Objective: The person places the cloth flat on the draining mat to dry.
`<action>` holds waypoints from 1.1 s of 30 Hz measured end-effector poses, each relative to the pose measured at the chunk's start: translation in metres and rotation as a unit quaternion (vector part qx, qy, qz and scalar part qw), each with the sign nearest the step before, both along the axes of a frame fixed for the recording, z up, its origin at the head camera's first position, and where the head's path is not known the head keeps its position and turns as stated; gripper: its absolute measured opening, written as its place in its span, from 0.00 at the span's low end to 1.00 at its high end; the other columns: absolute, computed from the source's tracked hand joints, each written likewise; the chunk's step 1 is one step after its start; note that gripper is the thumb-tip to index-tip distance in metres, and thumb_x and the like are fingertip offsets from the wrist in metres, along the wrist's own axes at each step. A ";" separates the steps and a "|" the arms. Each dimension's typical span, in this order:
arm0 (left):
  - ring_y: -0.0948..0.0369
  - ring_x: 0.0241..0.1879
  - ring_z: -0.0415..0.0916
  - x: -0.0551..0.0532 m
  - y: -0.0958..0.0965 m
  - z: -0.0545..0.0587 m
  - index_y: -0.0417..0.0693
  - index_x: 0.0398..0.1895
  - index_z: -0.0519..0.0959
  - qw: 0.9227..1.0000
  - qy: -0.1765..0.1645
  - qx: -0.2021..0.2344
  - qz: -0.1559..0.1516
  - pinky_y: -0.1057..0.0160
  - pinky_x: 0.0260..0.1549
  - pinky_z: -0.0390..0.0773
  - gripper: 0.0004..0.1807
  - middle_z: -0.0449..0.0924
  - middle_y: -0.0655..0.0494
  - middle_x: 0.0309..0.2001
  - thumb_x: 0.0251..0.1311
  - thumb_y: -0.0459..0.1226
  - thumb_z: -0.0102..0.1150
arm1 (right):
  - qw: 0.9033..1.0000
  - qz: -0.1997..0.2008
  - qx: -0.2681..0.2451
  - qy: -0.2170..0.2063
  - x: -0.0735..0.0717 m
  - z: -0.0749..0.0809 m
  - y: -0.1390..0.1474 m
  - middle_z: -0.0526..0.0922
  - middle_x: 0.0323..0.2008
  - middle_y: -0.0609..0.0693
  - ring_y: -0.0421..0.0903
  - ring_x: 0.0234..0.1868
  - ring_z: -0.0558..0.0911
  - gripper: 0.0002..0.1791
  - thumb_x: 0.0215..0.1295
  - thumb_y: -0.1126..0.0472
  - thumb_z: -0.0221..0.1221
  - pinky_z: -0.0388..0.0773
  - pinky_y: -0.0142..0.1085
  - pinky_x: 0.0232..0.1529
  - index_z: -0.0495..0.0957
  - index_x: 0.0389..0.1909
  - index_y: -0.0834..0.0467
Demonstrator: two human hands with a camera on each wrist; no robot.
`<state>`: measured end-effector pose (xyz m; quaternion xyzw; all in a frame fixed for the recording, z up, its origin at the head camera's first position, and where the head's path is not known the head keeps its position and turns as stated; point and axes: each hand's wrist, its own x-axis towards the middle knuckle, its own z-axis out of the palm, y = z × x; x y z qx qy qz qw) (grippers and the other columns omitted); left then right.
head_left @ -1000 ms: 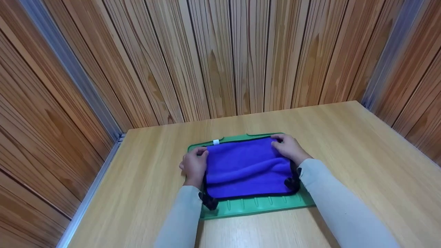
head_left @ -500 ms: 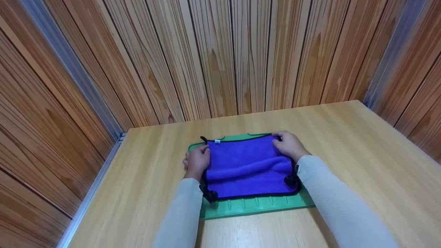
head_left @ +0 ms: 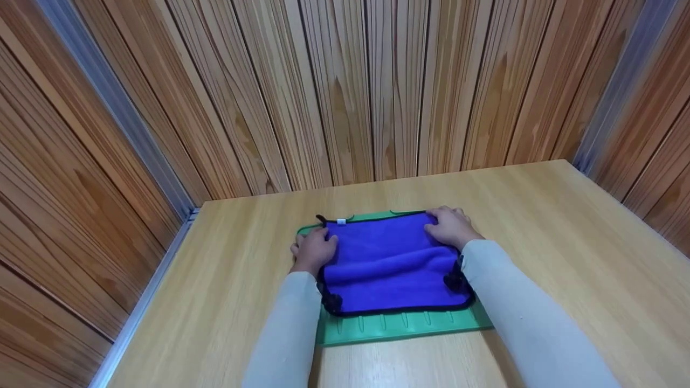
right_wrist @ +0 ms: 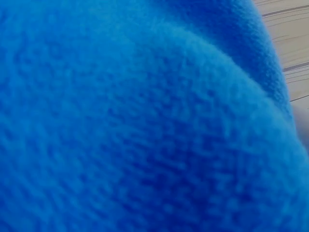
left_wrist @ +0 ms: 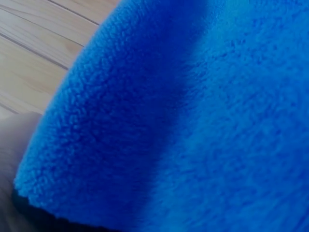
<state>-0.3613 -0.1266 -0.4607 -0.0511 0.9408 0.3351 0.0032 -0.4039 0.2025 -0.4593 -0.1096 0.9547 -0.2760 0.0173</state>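
A blue microfiber towel (head_left: 388, 258) with black edging lies over most of a green plastic tray or board (head_left: 409, 326) on the table. A ripple crosses the towel's middle. My left hand (head_left: 314, 250) holds its left edge below the far left corner, thumb on top. At the far right corner, my right hand (head_left: 453, 227) grips the towel with the thumb on its face. Blue fleece (left_wrist: 193, 125) fills most of the left wrist view, with part of the hand (left_wrist: 12, 159) at the edge. The right wrist view shows folded fleece (right_wrist: 145, 116); fingertips are hidden there.
The wooden table (head_left: 242, 258) extends around the tray. A wood-panelled wall (head_left: 345, 97) stands behind it, with metal posts at both corners. Black wrist devices (head_left: 333, 303) hang under both sleeves, over the towel. A white tag (head_left: 341, 221) sits on its far edge.
My left hand has shifted slightly right and away from me, and its thumb has spread onto the towel. A black loop now shows at the far left corner. The right hand has barely moved.
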 end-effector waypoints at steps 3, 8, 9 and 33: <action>0.40 0.73 0.49 0.000 0.000 0.002 0.46 0.72 0.71 1.000 -0.008 -0.003 0.002 0.38 0.68 0.43 0.29 0.63 0.49 0.75 0.75 0.50 0.48 | 1.000 0.007 0.013 -0.005 -0.001 0.000 -0.001 0.66 0.69 0.69 0.71 0.67 0.60 0.31 0.73 0.55 0.52 0.52 0.64 0.66 0.66 0.72 0.66; 0.40 0.72 0.48 0.000 -0.003 0.003 0.48 0.73 0.69 1.000 -0.024 0.009 0.013 0.38 0.68 0.46 0.29 0.61 0.51 0.75 0.75 0.52 0.47 | 1.000 0.010 0.023 -0.019 -0.002 -0.001 -0.004 0.62 0.71 0.69 0.71 0.69 0.58 0.33 0.74 0.52 0.52 0.51 0.65 0.67 0.64 0.74 0.65; 0.41 0.72 0.48 0.000 -0.003 0.002 0.48 0.73 0.70 1.000 -0.023 0.009 0.014 0.38 0.68 0.46 0.29 0.62 0.50 0.75 0.75 0.52 0.47 | 0.999 0.011 0.024 -0.022 -0.003 -0.002 -0.005 0.62 0.71 0.69 0.71 0.69 0.57 0.33 0.74 0.51 0.52 0.51 0.65 0.67 0.63 0.74 0.65; 0.43 0.69 0.53 0.013 -0.024 0.006 0.55 0.74 0.68 0.999 -0.007 0.044 -0.005 0.41 0.65 0.47 0.28 0.68 0.49 0.71 0.75 0.52 0.47 | 0.998 0.009 -0.055 -0.034 0.009 0.004 0.001 0.62 0.71 0.71 0.69 0.72 0.58 0.33 0.75 0.53 0.51 0.54 0.61 0.71 0.62 0.74 0.66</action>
